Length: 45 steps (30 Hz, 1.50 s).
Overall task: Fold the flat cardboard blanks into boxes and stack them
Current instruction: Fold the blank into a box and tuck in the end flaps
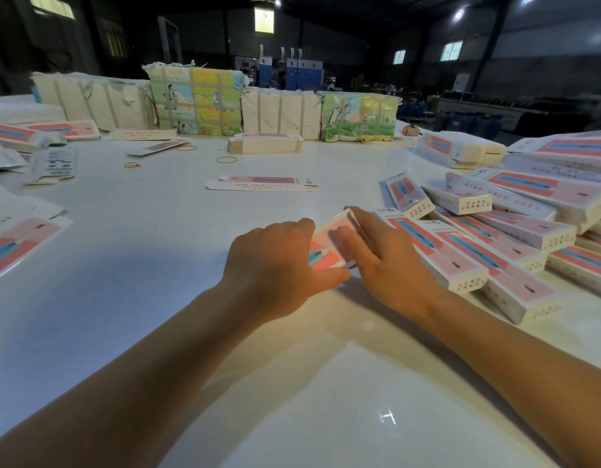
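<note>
A pink, blue and white cardboard box [329, 243] sits between both hands on the white table [157, 265], slightly blurred. My left hand [278, 261] grips its left side, thumb under its near edge. My right hand [383, 255] lies over its right side with fingers along the top. Just to the right lies a pile of folded boxes [495, 244] of the same print. A flat blank [262, 184] lies alone farther back in the middle, and a small stack of flat blanks [265, 143] stands behind it.
Wrapped bundles [197, 103] line the table's far edge. More printed blanks and boxes lie at the far left [18, 244] and far right [461, 150]. Rubber bands [226, 160] are scattered on the table. A dark warehouse lies beyond.
</note>
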### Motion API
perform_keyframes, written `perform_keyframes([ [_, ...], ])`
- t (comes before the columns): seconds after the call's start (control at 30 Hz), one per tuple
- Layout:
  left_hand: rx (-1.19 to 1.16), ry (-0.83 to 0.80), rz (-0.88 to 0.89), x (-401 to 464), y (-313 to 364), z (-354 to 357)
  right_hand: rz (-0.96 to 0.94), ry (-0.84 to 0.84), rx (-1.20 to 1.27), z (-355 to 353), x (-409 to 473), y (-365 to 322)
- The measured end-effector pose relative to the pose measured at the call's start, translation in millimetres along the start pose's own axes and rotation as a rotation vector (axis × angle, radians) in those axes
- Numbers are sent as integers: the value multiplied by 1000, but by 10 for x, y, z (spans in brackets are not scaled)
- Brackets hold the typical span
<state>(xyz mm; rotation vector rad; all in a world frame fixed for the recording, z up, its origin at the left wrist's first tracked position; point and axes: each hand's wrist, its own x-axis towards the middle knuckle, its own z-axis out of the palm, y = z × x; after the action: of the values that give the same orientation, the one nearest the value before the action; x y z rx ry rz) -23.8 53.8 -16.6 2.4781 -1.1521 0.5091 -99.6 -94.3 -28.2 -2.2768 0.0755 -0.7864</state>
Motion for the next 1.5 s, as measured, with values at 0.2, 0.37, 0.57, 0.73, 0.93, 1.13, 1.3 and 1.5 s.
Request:
perform_keyframes([
  [0.2,31,46,35,-27,-63,-30,366,13,755,-11,71,-30],
  [0.37,-6,116,130,-55,-129,-43,384,1,944,-52,94,-48],
  [0.57,50,121,220,-54,-150,-36,426,-5,963,-65,90,-53],
  [0.73,51,116,226,-55,-148,-18,396,83,726,-29,66,-38],
  [0.93,9,92,192,-38,-161,4,388,61,697,-37,65,-32],
  [1.13,-5,163,181,-50,-141,4,182,15,433,-43,0,-58],
  [1.3,27,192,233,-57,-90,-1,59,64,25,3,-52,-101],
  [1.5,66,233,241,-94,31,0,51,83,-70,9,-67,-137],
])
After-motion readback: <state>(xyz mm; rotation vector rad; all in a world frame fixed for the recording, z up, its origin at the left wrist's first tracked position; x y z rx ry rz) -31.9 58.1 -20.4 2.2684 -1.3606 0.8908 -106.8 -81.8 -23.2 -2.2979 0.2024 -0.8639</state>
